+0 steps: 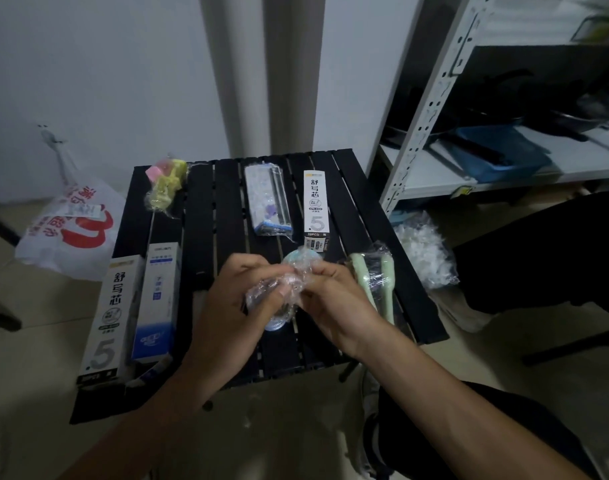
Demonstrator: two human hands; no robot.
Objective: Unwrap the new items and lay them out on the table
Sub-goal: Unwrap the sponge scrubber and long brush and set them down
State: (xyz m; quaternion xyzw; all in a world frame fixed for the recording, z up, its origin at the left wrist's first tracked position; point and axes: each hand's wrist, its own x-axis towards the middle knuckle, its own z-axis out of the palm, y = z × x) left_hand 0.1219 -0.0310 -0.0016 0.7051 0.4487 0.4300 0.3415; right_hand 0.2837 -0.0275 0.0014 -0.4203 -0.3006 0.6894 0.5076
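Over the middle of the black slatted table (227, 209), my left hand (237, 306) and my right hand (334, 299) both pinch clear plastic wrap (279, 289) bunched around a small round pale-blue item (301, 261). Its lower part shows below my left fingers. Laid out on the table are a white refill box (316, 209), a clear pack with blue print (268, 199), yellow and pink erasers in wrap (164, 185), a white box (109, 317) and a blue-white box (157, 299) at the left, and green handled items in wrap (372, 282) at the right.
A white shopping bag with red print (71, 226) lies on the floor left of the table. Crumpled clear wrap (424, 251) sits on the floor at the right, below a white metal shelf (431, 109) holding pans and a blue tray. A dark chair (538, 258) stands at the right.
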